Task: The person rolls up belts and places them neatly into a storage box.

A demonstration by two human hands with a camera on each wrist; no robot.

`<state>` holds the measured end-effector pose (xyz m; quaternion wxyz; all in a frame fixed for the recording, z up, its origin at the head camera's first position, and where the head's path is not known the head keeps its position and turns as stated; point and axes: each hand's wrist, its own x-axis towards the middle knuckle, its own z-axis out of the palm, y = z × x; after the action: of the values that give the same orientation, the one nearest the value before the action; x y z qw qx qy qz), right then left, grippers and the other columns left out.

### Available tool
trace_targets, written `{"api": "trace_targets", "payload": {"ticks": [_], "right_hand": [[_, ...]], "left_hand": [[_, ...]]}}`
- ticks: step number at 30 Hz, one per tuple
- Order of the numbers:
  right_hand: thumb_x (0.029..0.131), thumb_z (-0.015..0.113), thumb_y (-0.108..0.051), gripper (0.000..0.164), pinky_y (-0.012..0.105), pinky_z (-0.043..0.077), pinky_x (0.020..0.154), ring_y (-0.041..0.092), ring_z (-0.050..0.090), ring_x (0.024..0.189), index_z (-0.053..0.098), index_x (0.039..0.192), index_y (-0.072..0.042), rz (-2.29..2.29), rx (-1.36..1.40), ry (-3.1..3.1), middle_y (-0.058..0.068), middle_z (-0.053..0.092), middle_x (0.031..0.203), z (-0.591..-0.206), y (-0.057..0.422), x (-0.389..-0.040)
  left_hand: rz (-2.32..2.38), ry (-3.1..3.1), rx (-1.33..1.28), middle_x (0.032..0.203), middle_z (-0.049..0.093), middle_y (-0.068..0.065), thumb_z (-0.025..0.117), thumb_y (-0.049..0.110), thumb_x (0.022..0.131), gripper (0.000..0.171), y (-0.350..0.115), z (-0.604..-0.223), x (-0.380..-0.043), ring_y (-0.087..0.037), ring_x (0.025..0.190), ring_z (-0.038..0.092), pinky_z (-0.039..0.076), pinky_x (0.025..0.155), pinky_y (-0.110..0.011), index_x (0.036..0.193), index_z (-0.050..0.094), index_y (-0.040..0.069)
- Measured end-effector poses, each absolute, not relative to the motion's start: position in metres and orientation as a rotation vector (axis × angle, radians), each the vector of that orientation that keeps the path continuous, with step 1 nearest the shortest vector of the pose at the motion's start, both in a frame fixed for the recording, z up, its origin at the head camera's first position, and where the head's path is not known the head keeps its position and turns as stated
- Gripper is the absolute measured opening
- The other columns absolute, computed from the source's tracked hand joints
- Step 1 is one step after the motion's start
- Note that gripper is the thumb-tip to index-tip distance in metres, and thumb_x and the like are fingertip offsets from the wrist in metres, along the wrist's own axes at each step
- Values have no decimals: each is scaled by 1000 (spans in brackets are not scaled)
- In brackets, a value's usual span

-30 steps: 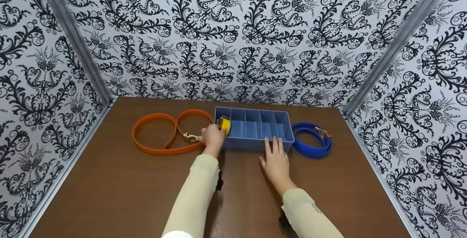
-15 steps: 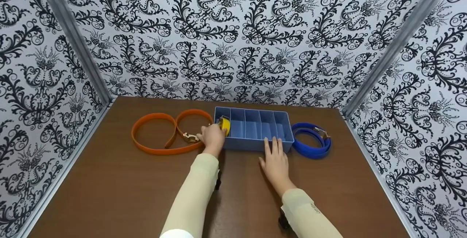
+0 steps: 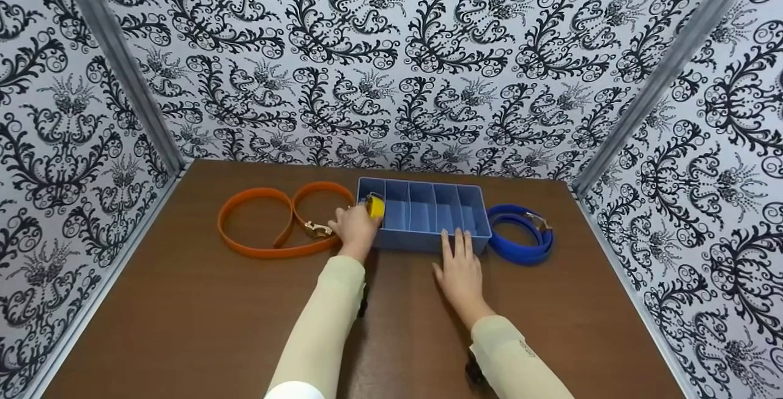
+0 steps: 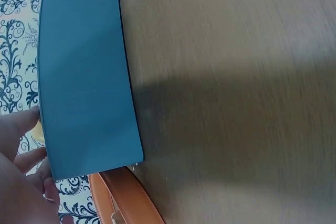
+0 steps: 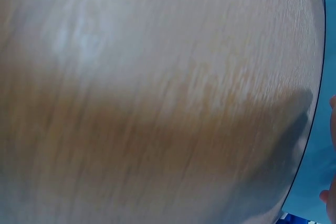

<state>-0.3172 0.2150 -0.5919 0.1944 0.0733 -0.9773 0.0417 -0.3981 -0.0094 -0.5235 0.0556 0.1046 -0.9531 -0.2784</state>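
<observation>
We see a tray [image 3: 422, 241] of blue-grey, open at the top, sitting level on the table [image 3: 404, 325] with a long side facing us. Thin upright dividers split it into five compartments in a row. In the leftmost we see a yellow roll [image 3: 377, 205], its plain outer band turned to the right; its lower part is hidden. The left hand [image 3: 356, 227] reaches over the tray's front rim and pinches the roll between thumb and fingers. The right hand [image 3: 462, 270] rests extended fingers on the front side near its right end.
</observation>
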Motion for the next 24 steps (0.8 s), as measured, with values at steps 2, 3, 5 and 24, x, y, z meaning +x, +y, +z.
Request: {"api": "trace_targets", "payload": {"ticks": [2,3,5,24], "right_hand": [[86,74,-35,80,54,47,90,41,24,141,35,151,-9,113,205,-2747,24,32,150,-591,214,-317],[86,74,-35,80,54,47,90,40,24,141,35,151,-9,110,205,-2749,24,32,151,-591,214,-316],[86,74,-36,80,54,47,89,40,24,141,35,151,-9,106,207,-2741,23,32,150,-591,213,-316],[83,77,-35,82,53,48,88,40,25,140,37,150,-8,73,199,-2705,24,34,150,-593,214,-315]], "left_hand": [[-851,-2901,315,104,69,-10,76,41,82,43,-10,-522,-398,-33,108,47,27,92,-55,113,69,13],[-854,-2906,314,104,69,-10,77,40,81,44,-10,-522,-398,-33,108,47,27,92,-55,114,69,13],[-848,-2918,310,104,69,-10,78,39,80,44,-10,-520,-398,-33,108,47,28,91,-55,113,69,13],[-371,-3003,-14,108,67,-17,45,9,99,34,-8,-520,-401,-34,96,63,46,84,-51,120,68,22]]}}
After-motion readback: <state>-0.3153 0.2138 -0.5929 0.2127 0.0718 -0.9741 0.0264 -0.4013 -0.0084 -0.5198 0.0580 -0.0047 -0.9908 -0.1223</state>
